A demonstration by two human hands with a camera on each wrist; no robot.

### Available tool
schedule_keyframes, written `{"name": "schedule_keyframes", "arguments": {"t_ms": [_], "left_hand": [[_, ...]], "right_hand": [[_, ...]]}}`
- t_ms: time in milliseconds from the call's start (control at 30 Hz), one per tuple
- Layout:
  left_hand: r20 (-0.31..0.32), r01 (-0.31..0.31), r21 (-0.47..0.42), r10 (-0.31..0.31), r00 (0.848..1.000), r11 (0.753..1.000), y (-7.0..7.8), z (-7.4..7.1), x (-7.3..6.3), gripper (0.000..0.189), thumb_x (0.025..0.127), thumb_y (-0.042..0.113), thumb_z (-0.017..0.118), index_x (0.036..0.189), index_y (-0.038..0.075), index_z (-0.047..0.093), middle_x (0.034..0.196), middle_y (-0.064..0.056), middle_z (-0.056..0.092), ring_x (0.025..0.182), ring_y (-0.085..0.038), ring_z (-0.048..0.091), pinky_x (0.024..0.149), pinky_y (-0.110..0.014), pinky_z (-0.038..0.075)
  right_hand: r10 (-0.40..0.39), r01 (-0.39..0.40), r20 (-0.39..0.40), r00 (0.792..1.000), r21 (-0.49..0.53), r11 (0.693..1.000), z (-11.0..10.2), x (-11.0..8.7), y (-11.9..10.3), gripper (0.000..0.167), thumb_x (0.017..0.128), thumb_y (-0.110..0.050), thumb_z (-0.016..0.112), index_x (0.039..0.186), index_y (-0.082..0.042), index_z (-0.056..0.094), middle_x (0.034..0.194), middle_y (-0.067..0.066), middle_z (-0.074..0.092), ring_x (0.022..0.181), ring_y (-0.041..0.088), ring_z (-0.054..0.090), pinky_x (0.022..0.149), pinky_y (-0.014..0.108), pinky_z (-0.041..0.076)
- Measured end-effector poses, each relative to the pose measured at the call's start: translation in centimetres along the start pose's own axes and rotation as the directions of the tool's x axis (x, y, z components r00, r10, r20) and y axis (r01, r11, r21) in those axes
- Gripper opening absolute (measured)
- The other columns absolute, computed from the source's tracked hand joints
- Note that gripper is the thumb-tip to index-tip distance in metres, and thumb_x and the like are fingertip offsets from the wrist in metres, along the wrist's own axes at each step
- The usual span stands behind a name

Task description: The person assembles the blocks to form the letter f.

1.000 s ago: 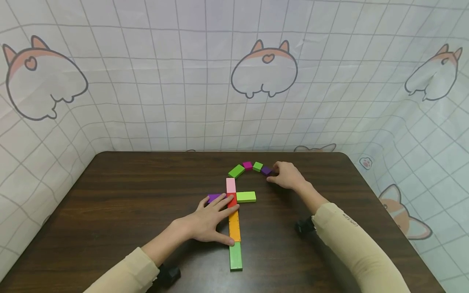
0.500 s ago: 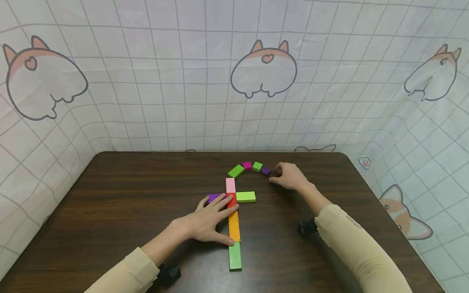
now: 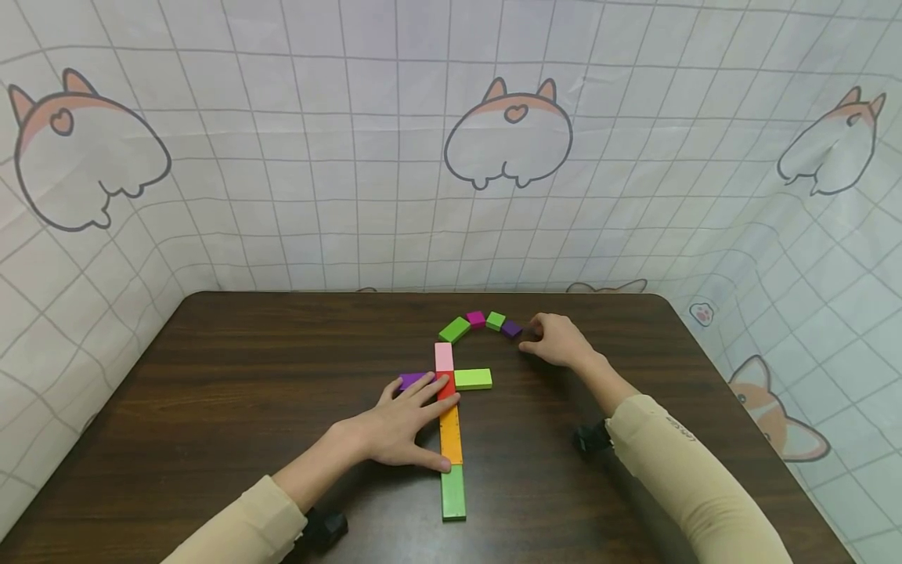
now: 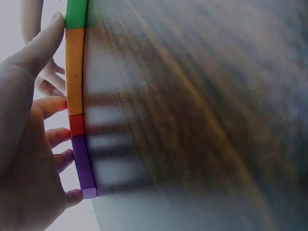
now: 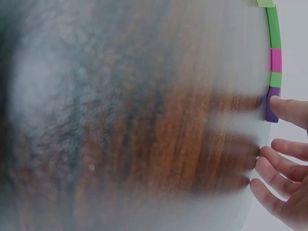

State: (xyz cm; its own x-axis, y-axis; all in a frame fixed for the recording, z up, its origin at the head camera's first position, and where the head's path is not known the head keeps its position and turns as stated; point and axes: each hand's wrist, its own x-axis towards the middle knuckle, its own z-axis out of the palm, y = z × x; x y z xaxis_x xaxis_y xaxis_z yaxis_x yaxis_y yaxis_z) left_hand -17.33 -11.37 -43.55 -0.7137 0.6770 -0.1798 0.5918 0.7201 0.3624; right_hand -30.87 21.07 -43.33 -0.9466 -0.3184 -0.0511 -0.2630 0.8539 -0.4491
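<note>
My left hand (image 3: 398, 431) lies with spread fingers over a straight column of blocks. Its fingertips rest on the purple block (image 4: 83, 166) and the red block (image 4: 76, 124), and its thumb is at the joint between the orange block (image 3: 451, 440) and the long green block (image 3: 453, 493). To the right of the far arc is my right hand (image 3: 558, 341), fingers loosely bent and holding nothing. A small gap separates it from the dark purple block (image 3: 512, 329) in the head view; its thumb overlaps that block in the right wrist view.
A pink block (image 3: 443, 356) tops the column, and a lime block (image 3: 473, 379) juts right. Green (image 3: 454, 329), magenta (image 3: 476, 319) and small green (image 3: 496, 321) blocks continue the arc. Dark wooden table (image 3: 282, 345) underneath; patterned cloth (image 3: 395, 196) hangs behind and at the sides.
My right hand has drawn back slightly to the right, away from the dark purple block. The left hand and the blocks have stayed in place.
</note>
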Motion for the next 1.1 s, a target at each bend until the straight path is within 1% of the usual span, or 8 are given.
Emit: {"name": "schedule_keyframes", "arguments": {"t_ms": [167,333,633,833,933,1000,1100], "left_hand": [[0.004,-0.001,-0.010,0.001,1.000,1.000,0.0,0.0,0.0,0.095,0.088,0.074,0.059,0.164,0.024,0.031,0.171,-0.006,0.016,0.156,-0.033,0.006,0.115,-0.071,0.004],[0.006,0.002,-0.001,-0.002,1.000,1.000,-0.1,0.0,0.1,0.091,0.091,0.073,0.057,0.163,0.024,0.031,0.171,-0.007,0.016,0.156,-0.033,0.007,0.115,-0.072,0.005],[-0.021,-0.004,-0.001,0.004,1.000,1.000,-0.3,0.0,0.1,0.084,0.096,0.069,0.054,0.163,0.024,0.033,0.170,-0.007,0.018,0.155,-0.034,0.011,0.115,-0.072,0.007],[-0.037,-0.010,-0.030,0.009,0.999,0.999,-0.2,-0.3,0.1,0.080,0.097,0.065,0.055,0.162,0.022,0.036,0.170,-0.009,0.019,0.155,-0.034,0.015,0.115,-0.071,0.008],[-0.045,-0.025,-0.040,0.023,0.999,0.999,-0.3,-0.6,0.0,0.079,0.098,0.063,0.056,0.161,0.021,0.037,0.169,-0.009,0.020,0.154,-0.034,0.016,0.116,-0.069,0.009],[-0.060,-0.034,-0.043,0.031,0.998,0.998,-0.4,-0.8,0.0,0.078,0.098,0.062,0.057,0.161,0.020,0.038,0.169,-0.010,0.021,0.154,-0.034,0.017,0.116,-0.069,0.009],[-0.107,-0.032,-0.040,0.027,0.994,0.999,-0.9,-1.3,-0.2,0.077,0.098,0.060,0.059,0.160,0.018,0.040,0.168,-0.011,0.024,0.154,-0.034,0.019,0.115,-0.069,0.012]], "right_hand": [[-0.004,0.004,0.000,1.000,0.000,1.000,0.2,0.0,0.1,0.053,0.096,-0.026,0.075,0.132,0.009,0.059,0.122,0.025,0.064,0.114,0.041,0.061,0.095,0.054,0.049],[-0.007,0.008,-0.001,1.000,0.004,1.000,0.2,0.2,0.2,0.052,0.096,-0.026,0.074,0.132,0.009,0.058,0.122,0.026,0.064,0.115,0.041,0.061,0.096,0.054,0.049],[0.000,0.000,0.014,1.000,0.015,1.000,0.3,0.3,0.3,0.053,0.097,-0.025,0.073,0.134,0.008,0.057,0.125,0.027,0.063,0.118,0.042,0.060,0.098,0.054,0.049],[-0.001,0.001,0.009,1.000,0.018,1.000,0.2,0.1,0.2,0.051,0.097,-0.023,0.073,0.134,0.009,0.057,0.125,0.027,0.063,0.118,0.042,0.060,0.098,0.054,0.048],[-0.004,0.004,0.009,1.000,0.019,1.000,0.2,0.0,0.3,0.051,0.097,-0.023,0.073,0.134,0.009,0.057,0.124,0.027,0.064,0.117,0.042,0.060,0.097,0.054,0.049],[-0.009,0.008,0.012,1.000,0.017,1.000,0.2,0.0,0.4,0.051,0.097,-0.023,0.072,0.134,0.009,0.057,0.124,0.027,0.064,0.117,0.042,0.060,0.097,0.054,0.049],[-0.016,0.016,0.011,1.000,0.013,1.000,0.0,0.0,0.6,0.051,0.097,-0.023,0.072,0.133,0.009,0.057,0.123,0.027,0.064,0.116,0.042,0.061,0.096,0.054,0.049]]}}
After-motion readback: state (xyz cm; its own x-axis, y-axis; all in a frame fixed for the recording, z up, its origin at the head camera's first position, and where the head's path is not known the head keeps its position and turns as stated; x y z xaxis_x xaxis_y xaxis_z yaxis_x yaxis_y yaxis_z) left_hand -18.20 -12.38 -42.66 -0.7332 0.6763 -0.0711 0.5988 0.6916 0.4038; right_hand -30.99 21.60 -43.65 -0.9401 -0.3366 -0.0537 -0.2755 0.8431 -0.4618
